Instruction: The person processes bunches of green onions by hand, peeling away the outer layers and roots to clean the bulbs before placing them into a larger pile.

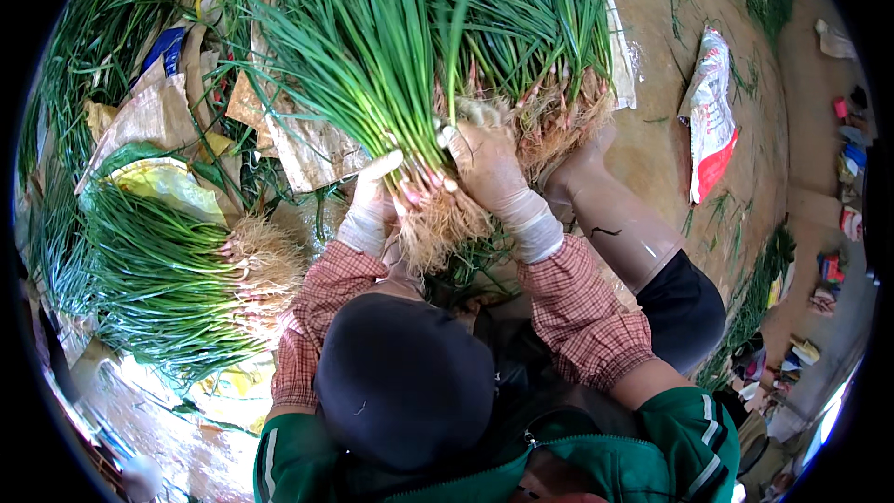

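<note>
A thick bunch of spring onions (pixel 372 65) is upright in front of me, its leaves pointing away and its pale, reddish bulbs and tangled roots toward my lap. My left hand (pixel 371 194), in a whitish glove, grips the bunch's left side, thumb lying across the stems; its other fingers are hidden. At the right side my gloved right hand (pixel 488 166) is closed round stems just above the bulbs. Beyond that hand lies a second pile of spring onions (pixel 531 28), roots facing me.
A large heap of spring onions (pixel 172 270) lies at my left, roots inward. Sacks (pixel 154 116) and loose greens spread behind it. A white and red sack (pixel 712 121) rests on the wet floor at right. My bare right knee (pixel 624 196) is beside the work.
</note>
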The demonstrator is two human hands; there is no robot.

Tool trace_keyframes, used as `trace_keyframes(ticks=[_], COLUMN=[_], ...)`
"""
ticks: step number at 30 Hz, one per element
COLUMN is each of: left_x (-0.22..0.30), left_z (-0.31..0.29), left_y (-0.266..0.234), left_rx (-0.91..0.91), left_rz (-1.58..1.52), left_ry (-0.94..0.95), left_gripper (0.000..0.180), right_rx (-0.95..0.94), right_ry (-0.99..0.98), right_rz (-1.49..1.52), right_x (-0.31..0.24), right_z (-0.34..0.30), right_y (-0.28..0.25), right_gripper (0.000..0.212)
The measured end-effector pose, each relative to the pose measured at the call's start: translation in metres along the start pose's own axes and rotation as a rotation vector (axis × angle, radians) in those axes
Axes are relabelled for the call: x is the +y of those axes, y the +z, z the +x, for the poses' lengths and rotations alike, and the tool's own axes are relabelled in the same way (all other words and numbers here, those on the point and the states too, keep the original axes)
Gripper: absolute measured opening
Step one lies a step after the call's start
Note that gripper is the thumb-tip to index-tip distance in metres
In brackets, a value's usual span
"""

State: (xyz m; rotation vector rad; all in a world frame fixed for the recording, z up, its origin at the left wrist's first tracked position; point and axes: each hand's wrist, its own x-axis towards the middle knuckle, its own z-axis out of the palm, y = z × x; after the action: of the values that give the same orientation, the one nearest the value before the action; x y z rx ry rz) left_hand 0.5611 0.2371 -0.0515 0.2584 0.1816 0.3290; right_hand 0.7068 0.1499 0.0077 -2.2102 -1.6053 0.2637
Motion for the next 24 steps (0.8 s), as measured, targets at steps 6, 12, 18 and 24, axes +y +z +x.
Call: trace_keyframes(ticks=[6,12,18,24], left_x=[0.003,0.009,0.014,0.020], left_z=[-0.002,0.002,-0.001,-0.005], left_y=[0.004,0.008,0.017,0.028], left_rx=[0.016,-0.127,-0.108,-0.041], left_rz=[-0.005,0.052,0.047,0.157], left_ry=[0.014,0.031,-0.014,0.013], left_gripper=[0.082,0.090,0.081,0.076], right_rx=[0.354,0.282,0.419,0.120], right_ry=[0.599,0.772,0.790,0.637], right_rz=[0.316,0.330,0.743,-0.130], right_x=[0.090,0.169,0.160,0.185], right_z=[-0.015,-0.012,-0.017,-0.011], right_y=[-0.044,-0.054,-0.077,-0.056], right_gripper=[0.029,0.022,0.024,0.027])
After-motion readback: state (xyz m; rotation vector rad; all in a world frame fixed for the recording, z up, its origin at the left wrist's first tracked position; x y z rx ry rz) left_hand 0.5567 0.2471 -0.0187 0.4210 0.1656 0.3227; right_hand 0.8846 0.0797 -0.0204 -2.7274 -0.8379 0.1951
